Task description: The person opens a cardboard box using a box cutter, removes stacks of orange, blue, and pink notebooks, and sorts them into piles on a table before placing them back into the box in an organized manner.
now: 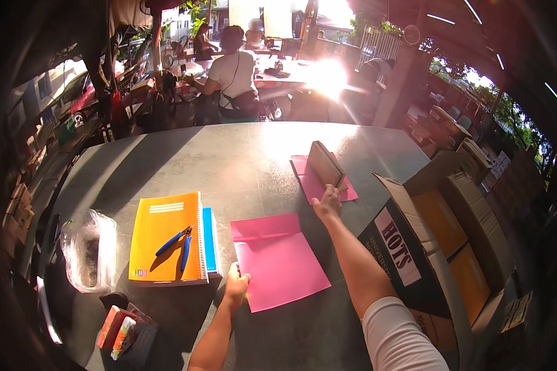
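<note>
Left hand [236, 286]: thumb and fingers pinch the left edge of the nearer pink sheet [283, 266]; the fingertips beneath the sheet are hidden. Right hand [328, 203]: fingers meet the near end of a brown block [325, 164] and conceal part of its base; whether they pinch it or only touch it cannot be told. Both forearms are cut off by the lower edge. The block covers the middle of the farther pink sheet [303, 170]. Beside the right forearm, a flap of the carton [384, 272] partly screens the orange books [467, 272] inside.

The nearer sheet lies to the right of the left hand's grip, its long axis running away from the person with the far end leaning left; 1 crease crosses its far part. The block stands on edge just beyond the right hand, its length slanting from far left to near right.

The table [229, 161] is grey and smooth, with shadows and strong glare beyond the right hand. Left of the left hand, blue-handled pliers [186, 249] lie on an orange notebook [148, 229]. Beyond the table, people [238, 80] occupy a roofed, open-sided workspace.
</note>
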Available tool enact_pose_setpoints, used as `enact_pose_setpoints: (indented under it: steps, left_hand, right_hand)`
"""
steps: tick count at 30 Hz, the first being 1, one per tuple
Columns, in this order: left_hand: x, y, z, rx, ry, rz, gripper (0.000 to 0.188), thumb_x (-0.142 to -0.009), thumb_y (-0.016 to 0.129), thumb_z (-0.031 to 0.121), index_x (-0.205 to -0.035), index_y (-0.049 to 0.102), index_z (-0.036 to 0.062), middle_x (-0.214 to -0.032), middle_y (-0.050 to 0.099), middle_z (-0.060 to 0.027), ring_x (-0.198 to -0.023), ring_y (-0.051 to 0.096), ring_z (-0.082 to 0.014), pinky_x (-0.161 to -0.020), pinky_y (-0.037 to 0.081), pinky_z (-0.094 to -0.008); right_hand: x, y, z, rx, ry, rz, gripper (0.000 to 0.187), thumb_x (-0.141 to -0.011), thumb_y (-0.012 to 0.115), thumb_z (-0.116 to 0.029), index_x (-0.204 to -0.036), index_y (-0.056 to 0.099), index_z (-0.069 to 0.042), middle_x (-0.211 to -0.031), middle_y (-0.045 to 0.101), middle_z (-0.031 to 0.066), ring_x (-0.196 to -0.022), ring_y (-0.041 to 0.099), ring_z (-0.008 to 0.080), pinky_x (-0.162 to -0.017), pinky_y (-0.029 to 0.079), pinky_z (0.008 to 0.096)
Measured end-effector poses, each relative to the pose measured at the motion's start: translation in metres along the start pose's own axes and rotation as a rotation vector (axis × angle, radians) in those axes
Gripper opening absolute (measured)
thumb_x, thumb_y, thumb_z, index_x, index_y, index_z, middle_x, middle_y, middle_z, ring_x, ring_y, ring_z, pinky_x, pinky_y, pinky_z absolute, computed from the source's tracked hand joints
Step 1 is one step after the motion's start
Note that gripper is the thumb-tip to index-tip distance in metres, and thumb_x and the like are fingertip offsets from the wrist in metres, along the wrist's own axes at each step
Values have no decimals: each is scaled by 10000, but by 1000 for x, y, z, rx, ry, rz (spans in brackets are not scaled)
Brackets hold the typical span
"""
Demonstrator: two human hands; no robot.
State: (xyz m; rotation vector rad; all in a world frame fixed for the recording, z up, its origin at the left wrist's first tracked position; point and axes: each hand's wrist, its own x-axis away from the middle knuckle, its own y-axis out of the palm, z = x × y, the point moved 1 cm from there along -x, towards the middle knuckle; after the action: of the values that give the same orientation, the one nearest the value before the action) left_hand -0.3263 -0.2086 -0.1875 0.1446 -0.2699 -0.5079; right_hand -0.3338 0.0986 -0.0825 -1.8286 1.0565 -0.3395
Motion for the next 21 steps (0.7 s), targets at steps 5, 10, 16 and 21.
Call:
enact_pose_setpoints:
  steps: [5,10,16,21]
  left_hand:
    - [-24,9,-4,-9,84,108,371,-734,343,-103,-1071,484,-39,-938,570,-100,-848,551,-157,-759,447,-267]
    - [-72,59,14,172,41,77,430,-711,318,-126,-1110,454,-42,-900,583,-147,-761,583,-151,-640,473,-235]
    - [-169,68,18,134,156,227,333,-777,405,-60,-1107,451,-44,-850,582,-130,-657,558,-136,-553,458,-261]
    - [-256,182,50,-116,195,217,262,-788,529,23,-1018,410,-14,-818,575,-175,-688,585,-225,-626,465,-327]
  right_hand:
    - [-62,56,82,-141,165,209,1025,-620,782,-273,-1354,137,36,-1344,328,232,-1240,353,330,-1024,320,359]
    - [-151,74,180,-624,185,346,1005,-561,827,-302,-1317,266,49,-1228,476,184,-1054,535,252,-924,406,299]
    - [-161,51,45,-959,353,155,501,-675,758,-241,-1044,533,11,-967,603,116,-726,622,240,-636,555,369]
    - [-229,5,80,-824,158,460,491,-705,734,-206,-1098,508,-15,-996,567,128,-778,613,245,-561,573,362]
